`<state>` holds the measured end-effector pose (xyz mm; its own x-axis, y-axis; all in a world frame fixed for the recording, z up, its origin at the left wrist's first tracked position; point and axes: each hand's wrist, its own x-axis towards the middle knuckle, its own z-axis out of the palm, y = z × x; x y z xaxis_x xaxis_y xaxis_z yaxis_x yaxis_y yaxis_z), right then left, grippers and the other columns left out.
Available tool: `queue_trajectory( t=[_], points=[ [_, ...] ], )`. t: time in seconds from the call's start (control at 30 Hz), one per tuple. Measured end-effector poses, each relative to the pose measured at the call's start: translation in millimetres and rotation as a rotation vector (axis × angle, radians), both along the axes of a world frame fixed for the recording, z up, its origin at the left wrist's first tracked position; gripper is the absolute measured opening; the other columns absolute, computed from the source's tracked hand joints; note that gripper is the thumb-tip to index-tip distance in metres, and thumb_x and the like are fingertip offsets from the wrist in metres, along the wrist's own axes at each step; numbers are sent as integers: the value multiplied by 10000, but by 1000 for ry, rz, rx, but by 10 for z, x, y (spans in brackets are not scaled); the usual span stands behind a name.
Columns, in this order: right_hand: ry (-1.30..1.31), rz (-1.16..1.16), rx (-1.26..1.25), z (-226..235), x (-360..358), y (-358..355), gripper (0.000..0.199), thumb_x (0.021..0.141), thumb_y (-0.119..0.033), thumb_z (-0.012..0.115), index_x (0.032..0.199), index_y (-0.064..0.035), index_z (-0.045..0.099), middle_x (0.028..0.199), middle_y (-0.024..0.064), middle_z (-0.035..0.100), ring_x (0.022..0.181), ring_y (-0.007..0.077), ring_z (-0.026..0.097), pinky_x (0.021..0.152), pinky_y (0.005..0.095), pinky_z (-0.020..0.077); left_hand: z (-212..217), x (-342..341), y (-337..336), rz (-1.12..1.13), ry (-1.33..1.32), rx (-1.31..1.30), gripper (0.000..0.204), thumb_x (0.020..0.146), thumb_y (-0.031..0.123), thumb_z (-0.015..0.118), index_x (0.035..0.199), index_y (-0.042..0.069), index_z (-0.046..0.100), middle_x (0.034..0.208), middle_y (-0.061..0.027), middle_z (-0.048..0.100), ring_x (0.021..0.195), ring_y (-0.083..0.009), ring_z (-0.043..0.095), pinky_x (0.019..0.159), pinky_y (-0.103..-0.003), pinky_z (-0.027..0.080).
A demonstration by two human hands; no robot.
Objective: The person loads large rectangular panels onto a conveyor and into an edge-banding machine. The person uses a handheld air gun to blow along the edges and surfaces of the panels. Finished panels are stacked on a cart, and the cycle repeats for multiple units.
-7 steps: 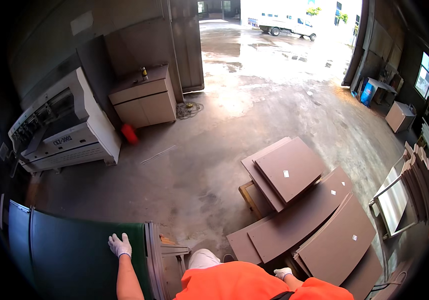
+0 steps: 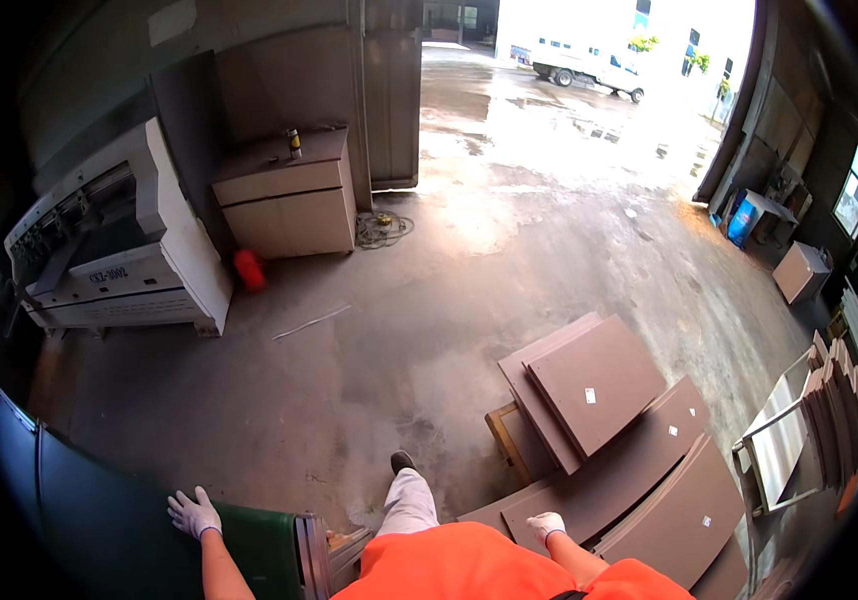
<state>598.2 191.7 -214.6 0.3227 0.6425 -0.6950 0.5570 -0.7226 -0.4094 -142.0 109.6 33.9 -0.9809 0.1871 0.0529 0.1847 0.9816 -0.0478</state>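
Note:
My left hand (image 2: 194,513), in a pale glove with a blue cuff, is open with its fingers spread. It is over the dark green belt-like surface (image 2: 249,545) at the lower left; whether it touches is hard to tell. My right hand (image 2: 547,525), also gloved, has its fingers curled in and shows nothing in them. Below it lies a long brown panel (image 2: 619,460) with small white labels, one of several in low stacks. Another stack of smaller brown panels (image 2: 597,385) rests on a wooden support (image 2: 507,445) just beyond.
A white machine (image 2: 129,270), a cabinet (image 2: 284,215) with a bottle on top and a red object (image 2: 249,270) line the left. Coiled cable (image 2: 384,228) lies by the doorway. More panels (image 2: 834,400) lean on a metal rack at right. A white truck (image 2: 589,68) stands outside.
My view has shifted forward, with one foot now stepping ahead. My left hand has moved left along the green surface; my right hand has swung forward above the brown panels.

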Motion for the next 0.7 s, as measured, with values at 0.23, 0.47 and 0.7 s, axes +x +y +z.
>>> queue_trajectory(
  t=[0.23,0.47,0.7],
  points=[
    [551,5,179,274,-1562,3029,181,925,-137,748,1024,14,732,736,36,648,601,155,605,536,304,467,102,-607,1101,191,-119,115,754,941,538,639,1498,45,514,1627,-162,399,1534,-380,308,1264,-539,219],
    [407,414,137,541,-3446,5113,193,909,-177,756,986,-7,709,759,61,669,631,184,647,536,320,499,-1127,-1310,2490,-167,-391,834,648,890,454,742,1311,-30,650,1422,-255,594,1362,-392,538,1153,-451,414],
    [-19,795,-169,248,-5092,6342,141,903,-147,745,923,-14,700,746,83,668,596,206,640,516,340,502,-980,-2855,3727,-437,-657,795,638,956,442,696,1394,-14,606,1418,-219,633,1304,-345,626,1092,-411,498]
  ],
)
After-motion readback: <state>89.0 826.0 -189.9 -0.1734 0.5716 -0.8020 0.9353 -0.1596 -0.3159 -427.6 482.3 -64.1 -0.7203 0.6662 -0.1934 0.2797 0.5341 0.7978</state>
